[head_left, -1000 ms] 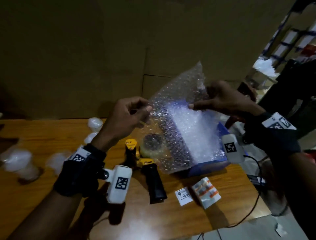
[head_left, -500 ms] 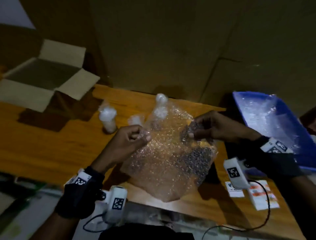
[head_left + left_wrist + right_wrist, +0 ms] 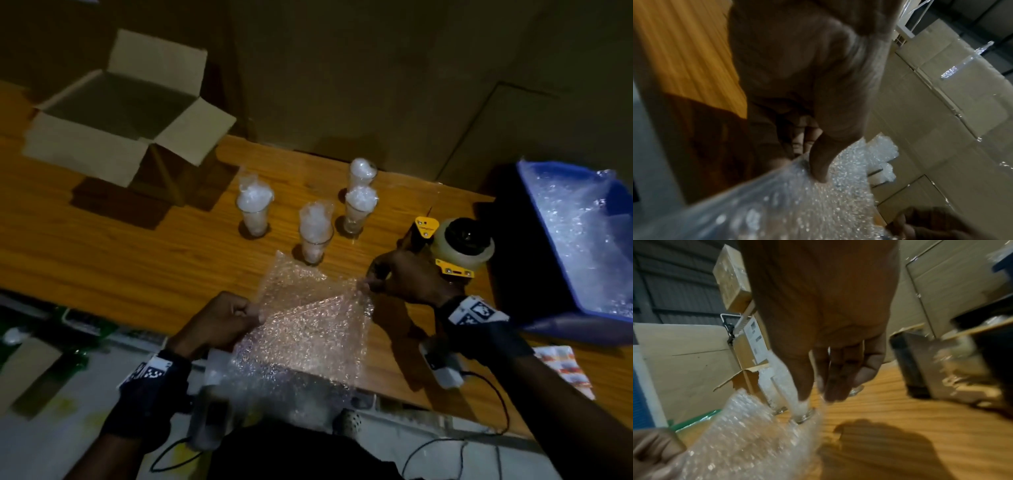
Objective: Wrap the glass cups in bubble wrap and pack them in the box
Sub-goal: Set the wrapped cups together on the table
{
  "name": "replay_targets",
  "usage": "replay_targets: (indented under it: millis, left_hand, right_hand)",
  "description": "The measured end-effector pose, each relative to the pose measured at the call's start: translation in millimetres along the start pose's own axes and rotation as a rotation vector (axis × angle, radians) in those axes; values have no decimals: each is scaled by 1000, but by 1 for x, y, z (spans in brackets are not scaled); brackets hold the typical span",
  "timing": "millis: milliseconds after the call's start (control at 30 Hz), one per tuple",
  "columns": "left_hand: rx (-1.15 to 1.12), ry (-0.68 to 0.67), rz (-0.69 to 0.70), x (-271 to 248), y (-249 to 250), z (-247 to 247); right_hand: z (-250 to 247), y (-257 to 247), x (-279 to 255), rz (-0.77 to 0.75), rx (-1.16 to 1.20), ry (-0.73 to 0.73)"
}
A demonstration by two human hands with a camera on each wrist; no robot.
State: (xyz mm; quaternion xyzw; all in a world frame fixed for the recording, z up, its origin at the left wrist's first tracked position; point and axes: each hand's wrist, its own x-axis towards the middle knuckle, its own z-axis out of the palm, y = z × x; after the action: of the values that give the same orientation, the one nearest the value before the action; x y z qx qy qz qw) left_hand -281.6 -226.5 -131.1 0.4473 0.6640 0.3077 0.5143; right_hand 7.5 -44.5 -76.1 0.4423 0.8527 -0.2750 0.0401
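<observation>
My left hand [image 3: 222, 320] and right hand [image 3: 407, 281] pinch the bubble wrap sheet [image 3: 308, 329]; only the head view shows the box [image 3: 85, 144], upper left.

Wooden table [image 3: 144, 246] bears four glass cups [image 3: 255, 212], box [image 3: 120, 116], tape dispenser [image 3: 455, 245].

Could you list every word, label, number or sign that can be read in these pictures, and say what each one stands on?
No text is legible anywhere.
Yellow tape dispenser: a small dark mark, too small to read.
Printed packets at the table's right edge: red and orange print, blurred.
Left wristband and right wristband: black-and-white square code markers, no words.
Paper label on a stacked carton: blurred.
</observation>
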Motion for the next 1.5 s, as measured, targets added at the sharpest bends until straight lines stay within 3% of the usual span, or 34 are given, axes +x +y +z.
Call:
replay_targets:
  millis: [67,167,267,433,567,800,1000,1233,1333,1500]
  left_hand:
    - [-8,34,-44,0,-10,-4]
    - [-68,110,-61,-2,-23,-8]
    - [-105,190,-83,-1,-31,-9]
    - [-174,253,-112,1,-37,-6]
    - [-224,277,-130,4,-35,-5]
    - [-204,323,-91,25,-17,7]
    - [-176,396,-76,54,-15,19]
    - [-88,243,-75,55,-1,4]
    - [150,219,14,51,7,-9]
    - [535,430,199,57,33,-18]
  right_hand:
    - [8,-9,10,47,23,116]
    - [19,-27,28,76,293,250]
    - [34,-40,45,50,536,262]
    - [56,-51,67,-7,632,235]
    - [62,-52,76,-64,691,318]
    - [38,-45,70,-115,646,416]
    - [23,-27,51,-36,263,231]
    - [29,-27,63,-124,-60,128]
    - [38,-27,69,-180,-110,127]
    - [50,-22,74,-186,-144,107]
